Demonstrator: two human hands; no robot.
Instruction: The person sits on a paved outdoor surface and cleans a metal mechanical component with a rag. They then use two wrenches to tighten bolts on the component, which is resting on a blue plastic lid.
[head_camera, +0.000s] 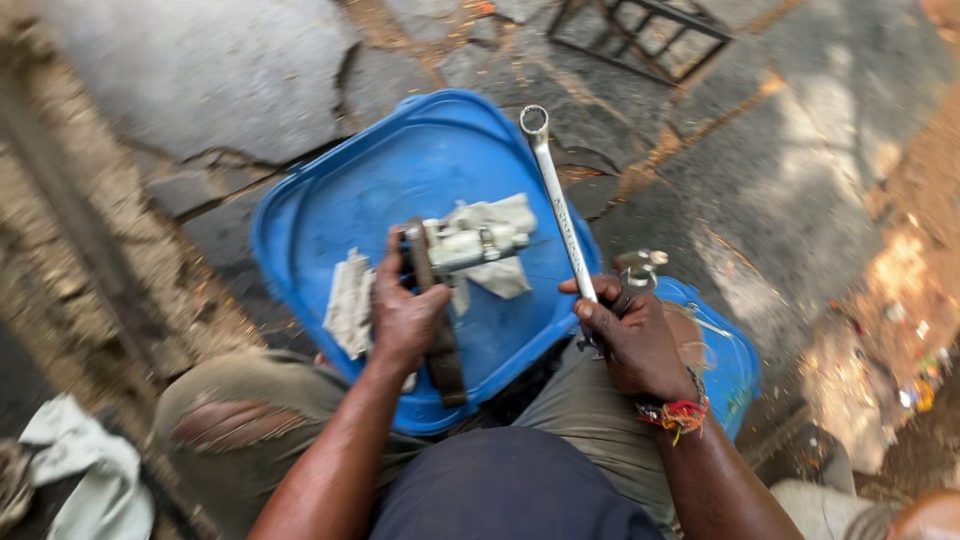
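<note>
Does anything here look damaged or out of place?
Yes. The trousers are torn over the left knee. The pavement is cracked into broken slabs. The left hand holds a metal part on a blue lid; the right hand holds a wrench.

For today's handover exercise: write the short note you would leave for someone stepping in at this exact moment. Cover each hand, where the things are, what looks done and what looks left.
Left hand: gripping the grey metal part and a dark strap-like piece, holding them against the blue plastic lid on the lap.
Right hand: closed round the lower end of a long ring spanner, ring end pointing away, not on the part.
Pale rags lie under and beside the part.
Done: part braced on the lid, spanner in hand.
Left: spanner not yet set on any fitting.
</note>
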